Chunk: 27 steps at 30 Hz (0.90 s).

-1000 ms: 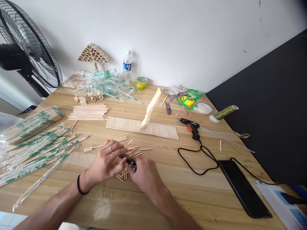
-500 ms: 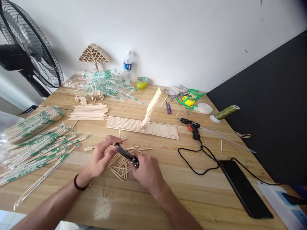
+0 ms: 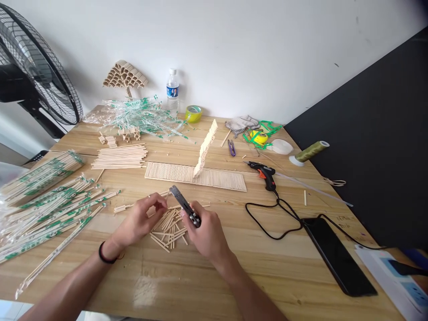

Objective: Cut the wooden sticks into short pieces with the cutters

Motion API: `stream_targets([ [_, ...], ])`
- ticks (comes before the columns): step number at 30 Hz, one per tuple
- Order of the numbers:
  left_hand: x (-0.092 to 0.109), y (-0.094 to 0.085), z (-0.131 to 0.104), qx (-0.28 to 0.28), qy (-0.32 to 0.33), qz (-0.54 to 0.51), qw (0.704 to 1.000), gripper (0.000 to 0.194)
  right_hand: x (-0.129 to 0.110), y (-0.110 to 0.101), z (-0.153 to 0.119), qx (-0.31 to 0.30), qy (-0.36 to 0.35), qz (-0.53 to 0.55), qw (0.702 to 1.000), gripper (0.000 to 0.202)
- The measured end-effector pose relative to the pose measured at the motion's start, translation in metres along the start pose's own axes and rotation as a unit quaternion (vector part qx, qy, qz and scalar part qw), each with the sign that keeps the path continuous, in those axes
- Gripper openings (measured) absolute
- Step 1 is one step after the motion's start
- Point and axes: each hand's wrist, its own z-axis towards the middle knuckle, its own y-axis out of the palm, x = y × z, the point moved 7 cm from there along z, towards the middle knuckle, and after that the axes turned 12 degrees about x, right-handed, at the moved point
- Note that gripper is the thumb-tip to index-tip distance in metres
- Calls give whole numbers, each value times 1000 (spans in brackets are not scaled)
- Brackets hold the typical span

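Observation:
My right hand (image 3: 205, 229) is wrapped round a dark metal hand tool (image 3: 183, 205) that points up and to the left. Beside it, my left hand (image 3: 143, 216) has its thumb and fingertips close together; whatever they may pinch is too small to make out. Below and between both hands lies a loose pile of short wooden sticks (image 3: 169, 232). Behind them, a flat strip of sticks laid side by side (image 3: 163, 173) rests on the table, with a stepped stick piece (image 3: 204, 149) standing up from it.
Wrapped chopsticks (image 3: 50, 209) and long bare sticks (image 3: 118, 157) lie left. A glue gun (image 3: 264, 171) with its cord and a black phone (image 3: 339, 256) are right. Behind stand a bottle (image 3: 172, 91), yellow tape (image 3: 193, 114), plastic wrappers (image 3: 140, 117) and a fan (image 3: 40, 67).
My left hand has come away from the front end of the tool. The tool in my right hand has tilted more upright and moved slightly right. The whole view has shifted a little.

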Motion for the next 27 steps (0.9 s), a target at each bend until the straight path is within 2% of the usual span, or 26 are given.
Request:
stream_targets([
  [3,3,10,-6,-52,13,-6,999,8,0,-3,2,1,28,85,996,28],
  [7,4,15,-10,-89,30,10,996,8,-2,-4,5,8,38,156,987,28],
  [15,12,13,-10,-101,39,7,994,11,3,-1,5,23,43,171,984,27],
  [21,13,17,-9,-126,47,8,991,14,0,1,4,-5,25,192,981,25],
  [24,24,-1,-5,-77,39,-5,996,12,0,0,3,2,24,205,978,27],
  [26,42,-13,-11,-59,28,-50,997,12,4,-2,4,10,41,219,975,29],
  [27,55,-9,-22,-113,22,-94,989,13,5,-2,4,13,51,226,973,30],
])
